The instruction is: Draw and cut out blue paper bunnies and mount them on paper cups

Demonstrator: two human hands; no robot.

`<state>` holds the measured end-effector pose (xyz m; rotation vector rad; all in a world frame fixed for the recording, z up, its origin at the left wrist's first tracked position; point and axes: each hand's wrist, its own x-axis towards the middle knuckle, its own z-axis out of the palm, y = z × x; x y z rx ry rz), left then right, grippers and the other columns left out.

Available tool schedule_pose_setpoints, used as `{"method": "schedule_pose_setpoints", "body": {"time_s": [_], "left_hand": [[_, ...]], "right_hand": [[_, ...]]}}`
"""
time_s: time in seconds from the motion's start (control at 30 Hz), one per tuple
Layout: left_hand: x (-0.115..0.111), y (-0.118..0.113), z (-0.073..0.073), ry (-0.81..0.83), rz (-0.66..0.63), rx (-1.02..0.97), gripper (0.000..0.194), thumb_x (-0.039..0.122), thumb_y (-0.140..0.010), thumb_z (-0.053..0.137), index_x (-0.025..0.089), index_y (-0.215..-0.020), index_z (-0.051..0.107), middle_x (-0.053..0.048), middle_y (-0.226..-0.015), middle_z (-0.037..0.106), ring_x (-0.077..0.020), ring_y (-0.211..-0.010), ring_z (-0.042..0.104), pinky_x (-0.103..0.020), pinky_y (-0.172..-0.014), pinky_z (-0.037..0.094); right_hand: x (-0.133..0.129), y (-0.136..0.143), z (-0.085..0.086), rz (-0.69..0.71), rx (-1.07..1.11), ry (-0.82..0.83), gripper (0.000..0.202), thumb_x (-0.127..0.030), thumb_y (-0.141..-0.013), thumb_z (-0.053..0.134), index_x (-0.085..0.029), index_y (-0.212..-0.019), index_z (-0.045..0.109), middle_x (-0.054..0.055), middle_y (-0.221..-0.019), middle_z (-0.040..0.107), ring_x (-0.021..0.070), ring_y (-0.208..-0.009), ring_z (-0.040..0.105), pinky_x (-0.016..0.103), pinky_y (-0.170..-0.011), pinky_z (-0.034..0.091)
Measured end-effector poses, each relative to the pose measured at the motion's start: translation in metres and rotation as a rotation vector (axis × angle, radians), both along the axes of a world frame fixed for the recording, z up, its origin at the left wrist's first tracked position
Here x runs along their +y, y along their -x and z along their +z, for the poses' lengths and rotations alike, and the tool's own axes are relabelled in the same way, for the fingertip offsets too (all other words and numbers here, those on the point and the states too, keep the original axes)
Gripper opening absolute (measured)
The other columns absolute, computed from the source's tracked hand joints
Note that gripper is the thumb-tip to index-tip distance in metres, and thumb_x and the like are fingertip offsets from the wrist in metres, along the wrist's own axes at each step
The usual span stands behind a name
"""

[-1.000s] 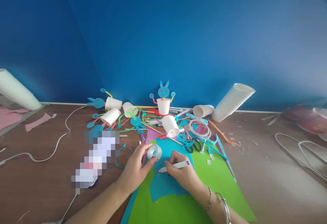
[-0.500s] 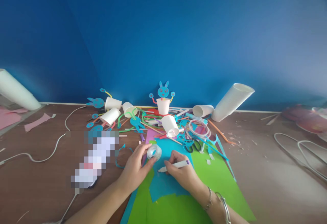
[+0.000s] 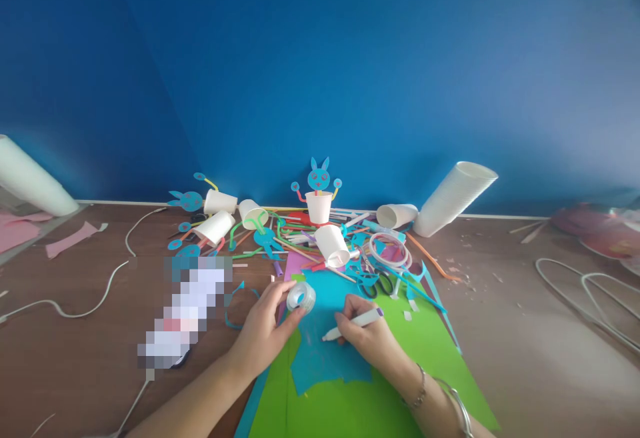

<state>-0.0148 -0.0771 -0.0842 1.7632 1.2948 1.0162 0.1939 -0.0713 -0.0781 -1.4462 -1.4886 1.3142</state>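
My left hand (image 3: 273,321) pinches a roll of clear tape (image 3: 309,299) between thumb and fingers, over the left side of a blue sheet of paper (image 3: 325,366). In my right hand (image 3: 363,328) is a white marker (image 3: 367,318) with a purple end, held like a pen. Its tip is low over the blue sheet, right of the tape roll; whether it touches the paper I cannot tell. Faint lines show on the blue sheet. Beneath it lies green paper (image 3: 430,371). Beyond my hands a paper cup lies tipped (image 3: 330,245), and scissors (image 3: 384,283) rest to its right.
At the back stands a cup with a blue paper rabbit (image 3: 319,178). Several more cups and rabbit pieces lie left, near a pixelated phone-like object (image 3: 187,311). A leaning cup stack (image 3: 453,201) is at right, past a ring coil (image 3: 390,251). A white cable (image 3: 107,291) crosses the left.
My right hand has moved a little to the right with the marker, its tip shifting right across the blue sheet. My left hand and the tape roll have stayed almost in place.
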Motion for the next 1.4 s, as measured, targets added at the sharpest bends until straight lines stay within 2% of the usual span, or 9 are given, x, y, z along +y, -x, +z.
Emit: {"method": "schedule_pose_setpoints", "body": {"time_s": [0.3, 0.7, 0.97, 1.4], "left_hand": [[0.0009, 0.0004, -0.0022, 0.002, 0.005, 0.007, 0.036, 0.034, -0.088, 0.056, 0.024, -0.121, 0.049, -0.011, -0.124, 0.058, -0.0253, -0.113, 0.058, -0.040, -0.096, 0.047], [0.0004, -0.0009, 0.0004, -0.006, 0.015, 0.011, 0.034, 0.034, -0.088, 0.056, 0.023, -0.120, 0.050, -0.011, -0.122, 0.059, -0.0248, -0.112, 0.059, -0.039, -0.096, 0.048], [0.0006, -0.0005, -0.0030, -0.013, 0.016, 0.004, 0.034, 0.033, -0.088, 0.056, 0.024, -0.121, 0.049, -0.011, -0.122, 0.058, -0.0250, -0.113, 0.058, -0.040, -0.097, 0.048], [0.0004, -0.0008, -0.0026, -0.014, 0.018, -0.006, 0.034, 0.033, -0.088, 0.056, 0.024, -0.119, 0.050, -0.010, -0.122, 0.059, -0.0253, -0.113, 0.058, -0.040, -0.096, 0.049]], "right_hand": [[-0.0001, 0.0025, 0.0026, 0.021, -0.046, 0.011, 0.019, -0.023, -0.071, 0.053, -0.023, -0.057, 0.040, -0.006, -0.042, 0.056, 0.0117, -0.042, 0.053, 0.021, -0.043, 0.038], [0.0003, 0.0049, -0.0016, -0.033, -0.068, -0.025, 0.022, -0.025, -0.073, 0.054, -0.024, -0.057, 0.038, -0.005, -0.046, 0.058, 0.0121, -0.045, 0.050, 0.022, -0.047, 0.038], [0.0021, 0.0061, -0.0022, -0.084, -0.101, -0.060, 0.024, -0.026, -0.073, 0.054, -0.024, -0.057, 0.037, -0.005, -0.047, 0.057, 0.0115, -0.046, 0.046, 0.022, -0.047, 0.036], [0.0020, 0.0061, -0.0021, -0.088, -0.102, -0.066, 0.024, -0.027, -0.073, 0.055, -0.024, -0.057, 0.038, -0.004, -0.047, 0.057, 0.0119, -0.046, 0.047, 0.023, -0.047, 0.036]]}}
